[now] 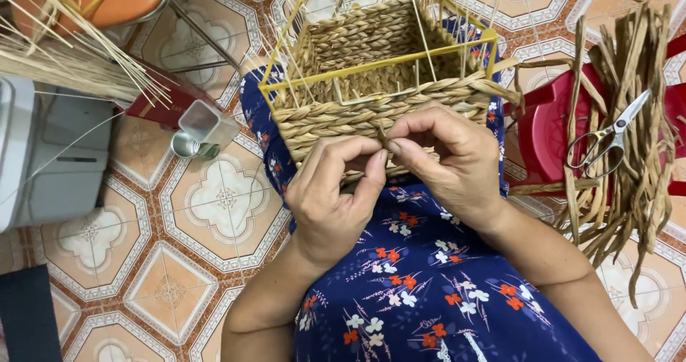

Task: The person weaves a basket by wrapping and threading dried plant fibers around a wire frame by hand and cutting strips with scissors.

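- Left hand (pixel 332 201): fingers curled narrow, thumb and forefinger pinched together at the near wall of the basket, touching the weave.
- Right hand (pixel 450 162): fingers bent inward, tips pinched on a thin fibre strand (pixel 384 139) at the basket's near rim.
- Fingertips of both hands nearly touching each other, just below the rim braid.
- Woven basket (pixel 371 83): rectangular, half finished, resting on the lap directly ahead of the fingers; near wall under both hands.
- Yellow wire frame (pixel 379 65): set inside and above the woven wall, rising beyond the fingertips, with thin upright stakes along it.
- Floral dress (pixel 421 283): dark blue with orange and white flowers, under the wrists and under the basket.
- Red plastic stool (pixel 547 130): to the right of the right-hand fingers, close beside the basket.
- Bundle of dried fibre strips (pixel 629 162): draped over the stool, well right of the fingers.
- Scissors (pixel 607 137): lying on the fibre bundle, blades pointing up and right, apart from both hands.
- Bundle of thin pale reeds (pixel 64 55): far left of the left-hand fingers, upper corner.
- Small square container (pixel 207 126): on the tiled floor (pixel 171 276), left of the left hand.
- Grey case (pixel 43 158): at the left edge, well apart from the fingers.
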